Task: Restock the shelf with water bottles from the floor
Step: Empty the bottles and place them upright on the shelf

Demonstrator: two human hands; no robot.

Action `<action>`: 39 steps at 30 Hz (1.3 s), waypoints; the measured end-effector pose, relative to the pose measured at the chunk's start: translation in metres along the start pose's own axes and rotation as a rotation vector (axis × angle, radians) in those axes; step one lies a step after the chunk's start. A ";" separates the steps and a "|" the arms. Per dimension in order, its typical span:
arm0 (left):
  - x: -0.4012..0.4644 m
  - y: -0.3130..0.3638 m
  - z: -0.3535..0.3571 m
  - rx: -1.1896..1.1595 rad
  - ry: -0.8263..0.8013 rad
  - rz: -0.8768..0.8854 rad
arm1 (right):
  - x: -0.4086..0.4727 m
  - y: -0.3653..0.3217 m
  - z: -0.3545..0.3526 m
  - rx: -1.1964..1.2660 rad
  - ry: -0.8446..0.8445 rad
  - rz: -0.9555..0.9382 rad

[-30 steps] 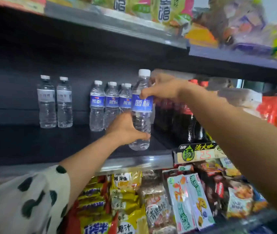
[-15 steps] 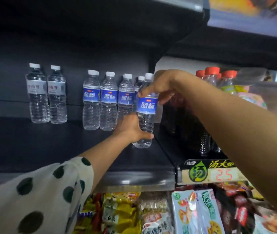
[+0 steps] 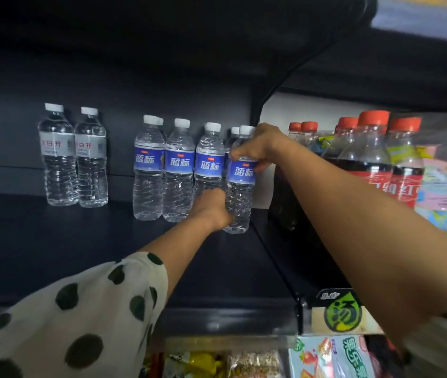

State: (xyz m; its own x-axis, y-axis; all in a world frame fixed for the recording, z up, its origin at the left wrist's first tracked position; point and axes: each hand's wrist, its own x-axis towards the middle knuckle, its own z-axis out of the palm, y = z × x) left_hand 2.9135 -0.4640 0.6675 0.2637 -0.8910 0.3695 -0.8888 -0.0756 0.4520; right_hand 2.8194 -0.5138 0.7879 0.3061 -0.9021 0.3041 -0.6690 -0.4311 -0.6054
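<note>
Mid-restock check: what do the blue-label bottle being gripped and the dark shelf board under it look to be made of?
Clear blue-label water bottle: thin transparent plastic, judging by the ribbed see-through walls, glossy film label and white plastic cap. Dark shelf board: probably painted metal or laminate; matte, smooth, with a shinier front strip. Which one, the view leaves open.

Clear, ribbed plastic water bottles (image 3: 178, 170) with glossy blue film labels and smooth white plastic caps stand on a matt dark shelf (image 3: 53, 241) at the centre of the frame. Two more at upper left (image 3: 73, 156) wear pale grey labels. At right, glossy cola bottles (image 3: 364, 162) carry ridged red plastic caps. A soft cream cloth sleeve (image 3: 67, 323) with dark dots fills the lower left; shiny plastic snack wrappers (image 3: 334, 358) glint along the bottom edge, beside a paper-looking price tag (image 3: 342, 312).
</note>
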 end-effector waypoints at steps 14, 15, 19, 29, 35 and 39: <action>0.017 -0.010 0.009 -0.043 -0.065 -0.015 | 0.034 0.009 0.017 0.069 0.038 -0.004; 0.017 -0.011 0.010 -0.047 -0.068 -0.017 | 0.035 0.010 0.017 0.069 0.036 -0.007; 0.016 -0.014 0.007 -0.037 -0.072 -0.013 | 0.040 0.011 0.020 0.076 0.049 -0.015; 0.001 -0.020 -0.012 0.006 -0.030 -0.037 | 0.028 0.009 0.019 0.160 0.030 -0.006; 0.000 -0.028 -0.017 -0.068 0.030 -0.160 | 0.024 0.017 0.024 0.121 0.018 0.032; 0.013 -0.027 -0.010 -0.213 0.062 -0.236 | 0.032 0.018 0.025 0.080 0.050 0.032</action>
State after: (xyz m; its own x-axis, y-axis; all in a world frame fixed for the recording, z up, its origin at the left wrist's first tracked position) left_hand 2.9444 -0.4690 0.6677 0.4810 -0.8307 0.2804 -0.7039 -0.1752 0.6884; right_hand 2.8339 -0.5513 0.7685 0.2505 -0.9141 0.3188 -0.6210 -0.4043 -0.6715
